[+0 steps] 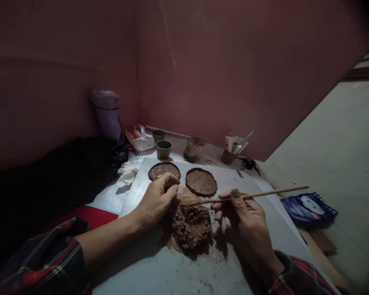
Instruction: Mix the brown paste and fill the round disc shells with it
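While the right hand (pixel 246 223) grips a thin wooden stick (pixel 279 191) whose tip is at the far edge of the brown lump (pixel 192 227) on the white sheet (pixel 147 272), the left hand (pixel 157 196) curls beside that lump, fingers drawn together, though I cannot tell whether they hold anything.

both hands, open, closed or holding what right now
Left hand: curled; cannot tell whether it holds anything.
Right hand: closed, holding a thin stick.
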The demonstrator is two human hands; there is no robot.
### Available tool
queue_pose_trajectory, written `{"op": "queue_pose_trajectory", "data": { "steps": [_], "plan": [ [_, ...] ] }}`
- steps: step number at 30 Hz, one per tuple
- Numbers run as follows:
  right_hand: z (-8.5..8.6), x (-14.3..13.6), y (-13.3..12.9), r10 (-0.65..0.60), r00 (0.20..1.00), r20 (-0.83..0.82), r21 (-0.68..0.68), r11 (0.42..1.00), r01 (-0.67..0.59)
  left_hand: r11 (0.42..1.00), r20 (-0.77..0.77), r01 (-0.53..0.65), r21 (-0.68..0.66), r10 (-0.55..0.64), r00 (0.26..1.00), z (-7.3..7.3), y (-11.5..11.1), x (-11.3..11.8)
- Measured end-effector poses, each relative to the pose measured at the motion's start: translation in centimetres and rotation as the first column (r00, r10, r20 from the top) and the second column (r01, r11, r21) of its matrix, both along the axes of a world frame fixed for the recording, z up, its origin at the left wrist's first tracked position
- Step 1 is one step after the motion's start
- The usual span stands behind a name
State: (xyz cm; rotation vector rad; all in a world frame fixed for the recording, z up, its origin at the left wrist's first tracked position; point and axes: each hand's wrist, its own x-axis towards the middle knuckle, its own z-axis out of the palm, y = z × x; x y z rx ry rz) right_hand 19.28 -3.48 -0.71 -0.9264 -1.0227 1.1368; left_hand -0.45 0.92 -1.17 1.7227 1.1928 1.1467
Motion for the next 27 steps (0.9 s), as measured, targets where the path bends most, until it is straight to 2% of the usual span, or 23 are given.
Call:
{"op": "queue_pose_trajectory", "data": {
  "steps": [2,6,9,15,19,21,25,27],
  "plan": [
    [-0.03,-0.06,0.02,0.005,1.0,0.028,-0.007,1.0,-0.004,1.0,-0.003,-0.004,0.003,0.004,1.0,0.02,-0.03,0.01],
    [0.13,0.18,0.19,-0.162,0.987,0.002,0.023,0.987,0.162,1.0,0.017,-0.004,-0.019,0.004,1.0,0.04,-0.11,0.0],
    [0.09,0.36,0.21,-0.207,0.978,0.008,0.07,0.976,0.206,1.0,0.023,-0.011,-0.018,0.012,1.0,0.01,-0.15,-0.03],
    [-0.32,-0.02,-0.01,-0.071,0.995,0.07,-0.036,0.997,0.073,0.999,0.022,-0.046,-0.018,0.047,0.999,-0.08,-0.02,-0.02],
    [-0.33,-0.15,-0.1,-0.006,0.995,0.096,-0.02,1.0,0.008,0.998,0.016,-0.049,-0.025,0.049,0.999,-0.06,0.06,0.04],
    [-0.25,-0.02,-0.12,-0.047,0.994,0.096,0.015,0.999,0.046,0.998,0.018,-0.049,-0.032,0.049,0.999,-0.11,0.07,0.04],
    [-0.07,0.42,0.04,-0.236,0.971,0.031,0.108,0.967,0.231,0.998,0.035,-0.051,-0.042,0.053,0.998,-0.33,0.05,-0.06],
    [-0.08,0.52,0.21,-0.26,0.965,0.027,0.108,0.961,0.256,0.998,0.045,-0.047,-0.047,0.049,0.998,-0.38,0.03,-0.1]
  ]
}}
